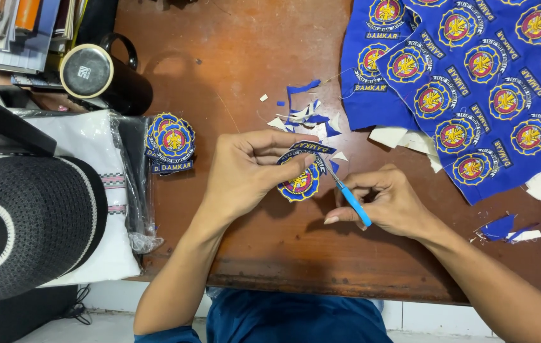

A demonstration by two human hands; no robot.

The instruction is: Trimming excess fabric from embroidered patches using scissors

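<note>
My left hand (246, 168) pinches a round blue embroidered patch (300, 184) with a red and yellow emblem, holding it just above the brown wooden table (239, 76). My right hand (390, 203) grips small scissors with a light blue handle (353, 203); their blades meet the patch's right edge. A heap of blue and white fabric offcuts (305, 117) lies just beyond the patch.
A large blue cloth sheet (474, 82) covered with several uncut embroidered emblems fills the upper right. Finished patches sit stacked (170, 143) at the left, beside a black mug (102, 76), a black knitted cap (26, 222), bagged white cloth (102, 190) and books (16, 28). More scraps (505, 230) lie at right.
</note>
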